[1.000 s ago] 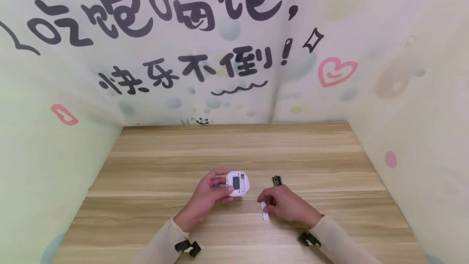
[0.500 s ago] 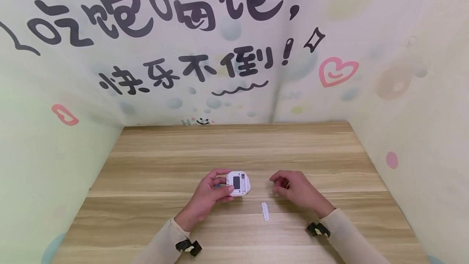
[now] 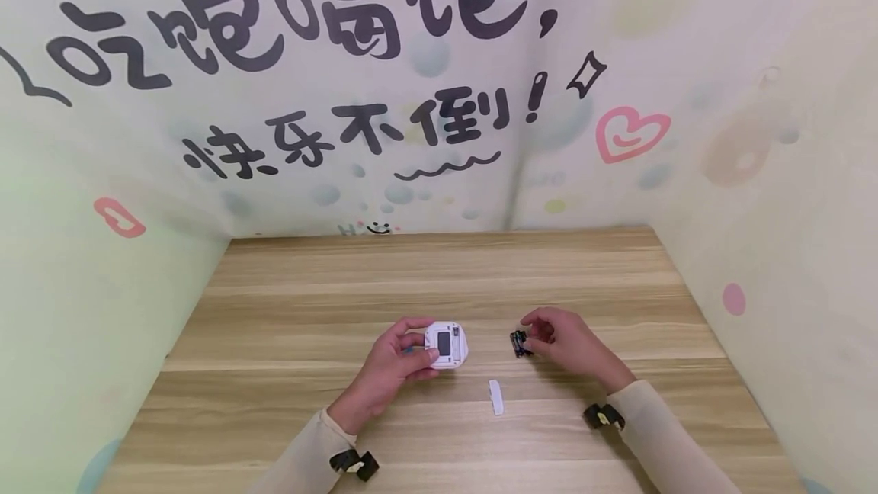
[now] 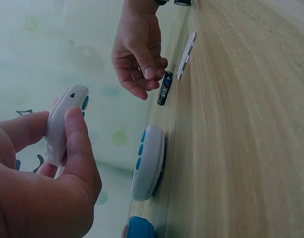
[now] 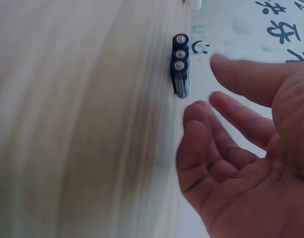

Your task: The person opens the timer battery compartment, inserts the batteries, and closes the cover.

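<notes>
My left hand (image 3: 384,372) holds a small white electronic device (image 3: 446,344), thumb on one edge and fingers on the other. Its back faces up, showing a dark rectangular panel and an uncovered slot. Blue buttons show on its far side in the left wrist view. A little to the right, my right hand (image 3: 565,341) is at a cluster of small dark batteries (image 3: 517,343), thumb and fingers apart. The right wrist view shows the batteries (image 5: 180,64) side by side, just beyond the fingertips. A slim white battery cover (image 3: 497,397) lies between the hands on the wooden table.
A second white device with blue buttons (image 4: 148,163) rests on the table in the left wrist view, beside a blue object (image 4: 141,227) cut off by the frame. Printed walls (image 3: 439,197) enclose the wooden tabletop (image 3: 309,273) at the back and sides.
My right hand has let go of the white cover, leaving it on the table, and has moved up and right to the batteries. The left hand keeps its hold on the device.
</notes>
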The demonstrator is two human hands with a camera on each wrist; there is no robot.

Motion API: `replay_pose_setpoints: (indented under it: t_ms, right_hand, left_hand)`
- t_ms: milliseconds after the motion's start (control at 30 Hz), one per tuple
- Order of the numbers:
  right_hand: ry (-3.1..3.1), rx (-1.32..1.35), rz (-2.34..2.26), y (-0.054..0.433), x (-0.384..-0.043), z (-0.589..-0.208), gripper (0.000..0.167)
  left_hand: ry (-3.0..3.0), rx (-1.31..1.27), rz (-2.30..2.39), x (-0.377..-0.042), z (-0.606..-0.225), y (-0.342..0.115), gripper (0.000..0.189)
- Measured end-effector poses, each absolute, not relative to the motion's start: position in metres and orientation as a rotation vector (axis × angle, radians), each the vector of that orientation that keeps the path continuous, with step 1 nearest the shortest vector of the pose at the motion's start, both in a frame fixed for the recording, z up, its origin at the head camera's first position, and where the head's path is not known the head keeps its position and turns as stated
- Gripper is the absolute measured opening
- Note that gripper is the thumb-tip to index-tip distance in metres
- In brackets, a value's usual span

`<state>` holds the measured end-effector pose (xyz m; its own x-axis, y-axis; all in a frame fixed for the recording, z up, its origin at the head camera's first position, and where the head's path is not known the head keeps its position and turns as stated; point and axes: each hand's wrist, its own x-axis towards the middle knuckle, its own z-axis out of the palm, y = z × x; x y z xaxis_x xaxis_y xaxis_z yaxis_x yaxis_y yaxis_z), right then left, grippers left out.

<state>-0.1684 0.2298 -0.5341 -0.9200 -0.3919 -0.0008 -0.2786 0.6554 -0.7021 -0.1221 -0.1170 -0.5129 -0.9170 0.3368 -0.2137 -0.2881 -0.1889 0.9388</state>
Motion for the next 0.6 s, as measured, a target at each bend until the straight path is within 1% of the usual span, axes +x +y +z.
replay_pose_setpoints:
  t_ms: [233,433,600]
  right_hand:
    - [2.656,-0.641,-1.011,0.2363,-0.1697,-0.5372,0.044]
    - [2.628,-0.673,-0.958,0.2376,-0.1679,-0.5388,0.047]
    - [2.643,-0.638,-0.925,0.2355,-0.1690,-0.5395,0.046]
  left_hand:
    - [1.689,0.056,2.152,-0.1210,-0.5135,-0.1179,0.061]
    - [1.684,0.060,2.150,-0.1214,-0.5135,-0.1189,0.060]
    - [1.688,0.071,2.144,-0.1208,-0.5134,-0.1197,0.061]
